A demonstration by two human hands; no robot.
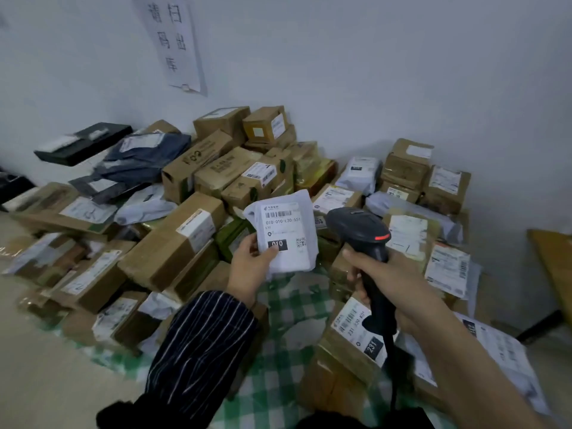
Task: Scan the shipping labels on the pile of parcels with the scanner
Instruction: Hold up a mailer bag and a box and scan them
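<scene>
My left hand point(249, 267) holds up a small white poly-bag parcel point(286, 233) by its lower left corner, thumb on the front. Its shipping label point(283, 226), with a barcode and "010", faces me. My right hand point(382, 275) grips the handle of a black handheld scanner point(360, 233) with an orange band; its head sits just right of the parcel and tilts toward the label. Its cable runs down past my right wrist. A pile of parcels point(185, 243), mostly brown cartons and grey bags, spreads over the floor ahead.
The pile lies on a green checked cloth point(278, 366) against a white wall carrying a paper sign point(173, 41). A carton marked "231" point(356, 339) sits below the scanner. Dark flat parcels point(83, 144) lie far left. A wooden board point(554, 267) stands at the right edge.
</scene>
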